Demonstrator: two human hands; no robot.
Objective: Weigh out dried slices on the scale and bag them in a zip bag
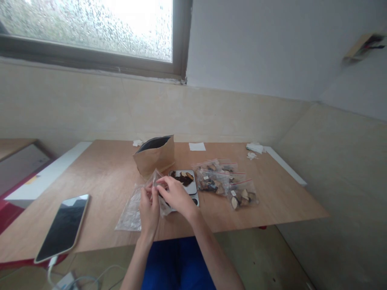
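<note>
I have both hands up over the near edge of the table (99, 169), working at the mouth of a small clear plastic bag (157, 179). My left hand (149, 209) pinches one side of the bag's top between thumb and fingers, the grip closed tight on the film. My right hand (175, 193) comes in from the other side, fingers curled and closed on the same top edge, so the bag hangs between the two hands just above the table

Under my left hand, at the near edge, lies a flat pile of empty clear bags (130, 211). Just behind my right hand sits a small scale (185, 186) with dark dried pieces (183, 177) heaped on its plate. Beyond my hands, toward the middle of the table, a brown paper pouch (155, 157) stands upright with its top open. To the right of the scale lie several filled bags (225, 181) of the same dried pieces, touching and overlapping each other

At the near left corner a phone (64, 226) lies face up, screen dark, with a white cable (52, 264) hanging off the table edge. A white slip of paper (197, 146) rests near the far edge
</note>
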